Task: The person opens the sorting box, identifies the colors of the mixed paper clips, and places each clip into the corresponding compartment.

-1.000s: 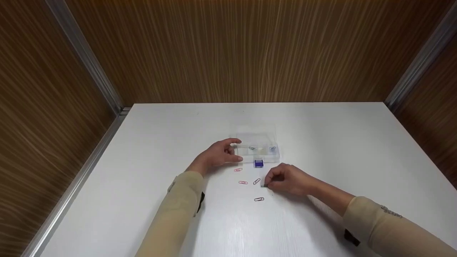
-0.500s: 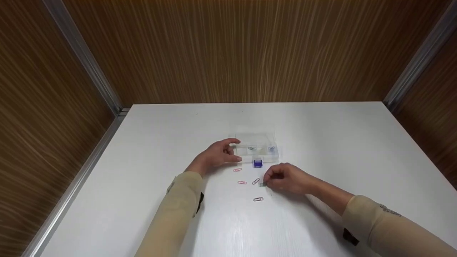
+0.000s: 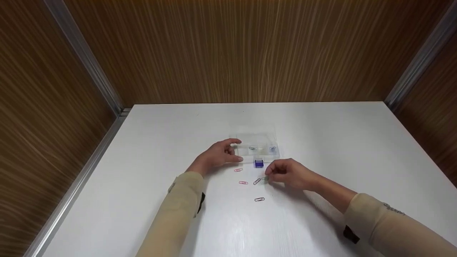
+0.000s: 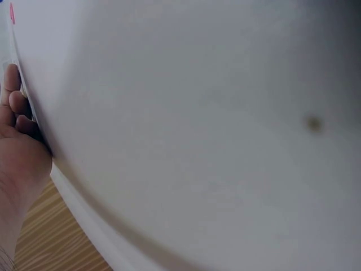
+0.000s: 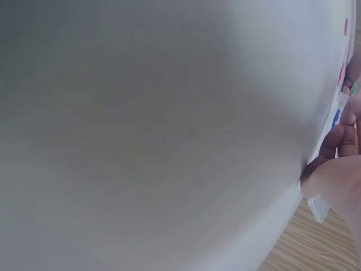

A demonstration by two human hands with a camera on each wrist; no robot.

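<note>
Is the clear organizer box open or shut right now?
Open: the clear box has its lid lying back behind the compartments, and clips show inside. The left hand touches its left end.

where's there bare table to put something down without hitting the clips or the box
The table is bare right of the clear box and all along its far edge. The left side beyond the left hand is bare too. Crowded: between the hands, where loose paper clips and the blue clip lie near the right hand.
</note>
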